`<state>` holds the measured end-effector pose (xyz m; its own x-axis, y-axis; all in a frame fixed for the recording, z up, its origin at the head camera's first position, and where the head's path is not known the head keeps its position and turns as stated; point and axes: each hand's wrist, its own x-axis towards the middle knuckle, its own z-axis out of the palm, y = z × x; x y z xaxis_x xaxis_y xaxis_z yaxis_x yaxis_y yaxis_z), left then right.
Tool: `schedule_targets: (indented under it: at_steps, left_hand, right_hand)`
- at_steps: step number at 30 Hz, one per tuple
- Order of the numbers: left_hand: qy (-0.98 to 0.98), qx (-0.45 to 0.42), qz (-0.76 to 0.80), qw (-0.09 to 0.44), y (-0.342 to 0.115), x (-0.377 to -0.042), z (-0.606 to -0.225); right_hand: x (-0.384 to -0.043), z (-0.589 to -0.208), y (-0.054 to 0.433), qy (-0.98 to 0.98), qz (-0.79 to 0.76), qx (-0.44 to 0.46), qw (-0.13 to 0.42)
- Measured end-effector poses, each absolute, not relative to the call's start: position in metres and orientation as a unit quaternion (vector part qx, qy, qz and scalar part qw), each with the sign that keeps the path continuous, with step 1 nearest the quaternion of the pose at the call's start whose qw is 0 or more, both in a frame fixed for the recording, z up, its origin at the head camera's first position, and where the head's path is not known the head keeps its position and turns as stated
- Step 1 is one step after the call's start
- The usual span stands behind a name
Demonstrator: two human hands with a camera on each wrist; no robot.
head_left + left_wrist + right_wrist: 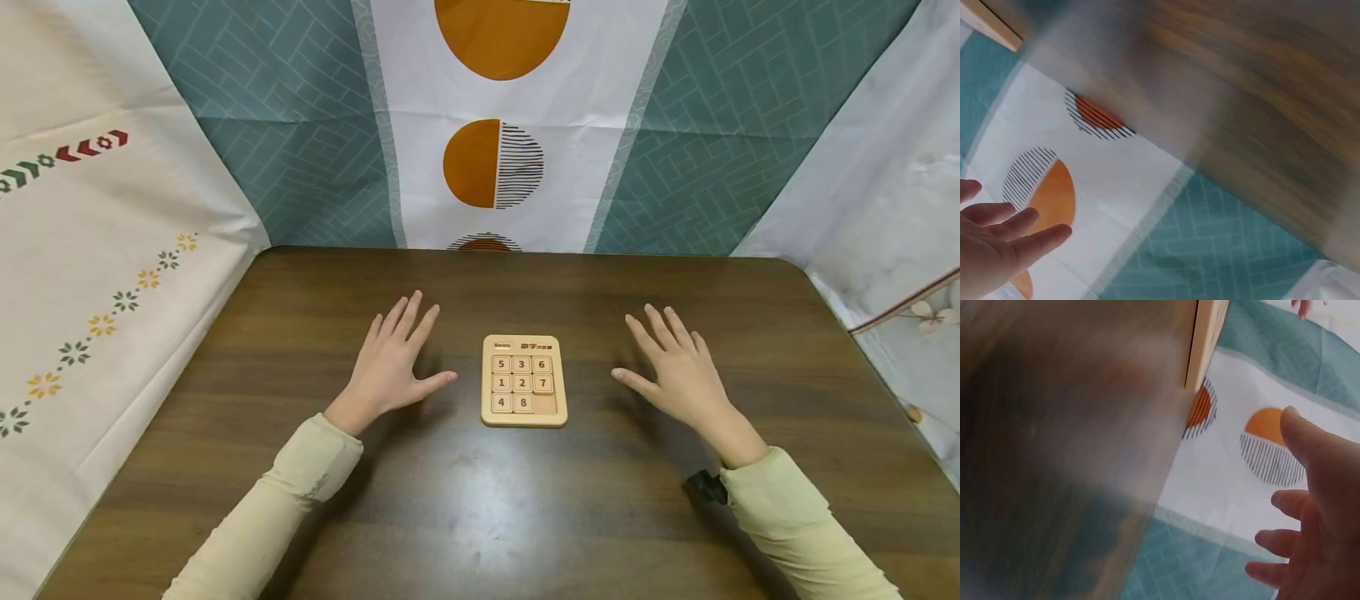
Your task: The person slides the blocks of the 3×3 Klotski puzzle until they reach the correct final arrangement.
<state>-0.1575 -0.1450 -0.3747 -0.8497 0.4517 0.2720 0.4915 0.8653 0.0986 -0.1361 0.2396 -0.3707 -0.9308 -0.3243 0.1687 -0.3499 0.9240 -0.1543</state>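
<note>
A pale wooden number sliding puzzle (522, 421) lies flat near the middle of the table in the head view. Its tiles read 5 3 6, then 1 2 7, then 4 8, with the lower right slot bare. To its left, my left hand (392, 364) is spread with the thumb toward the puzzle, holding nothing. My right hand (677, 372) is spread likewise on the other side, apart from the puzzle. In the left wrist view the left hand (1004, 247) shows extended fingers. The right wrist view shows the right hand (1322, 506) and the puzzle's edge (1204, 347).
The dark wooden table (450, 517) reaches back to a hanging cloth (300, 167) with green sides and orange circles. A white embroidered cloth (90, 267) hangs at the left, a pale one (885, 192) at the right. A black strap (707, 487) sits by the right cuff.
</note>
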Motion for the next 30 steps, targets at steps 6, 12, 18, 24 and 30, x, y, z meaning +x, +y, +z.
schedule_targets:
  at_steps: [6, 12, 18, 24, 30]
  left_hand:
    - [-0.945, -0.289, -0.093, 0.122, -0.131, -0.164, -0.377]
    - [-0.933, -0.325, -0.099, 0.118, -0.120, -0.172, -0.383]
    - [-0.929, -0.352, -0.103, 0.051, -0.109, -0.178, -0.392]
    - [-0.922, -0.371, -0.098, -0.048, -0.101, -0.183, -0.399]
    - [-0.918, -0.374, -0.056, -0.122, -0.097, -0.183, -0.404]
  right_hand:
    - [-0.141, -0.375, 0.223, -0.971, 0.103, 0.209, 0.054]
    - [-0.144, -0.377, 0.207, -0.964, 0.111, 0.236, 0.044]
    - [-0.144, -0.384, 0.195, -0.951, 0.109, 0.287, 0.041]
    - [-0.143, -0.392, 0.189, -0.935, 0.109, 0.336, 0.035]
    - [-0.140, -0.395, 0.186, -0.914, 0.096, 0.393, 0.006]
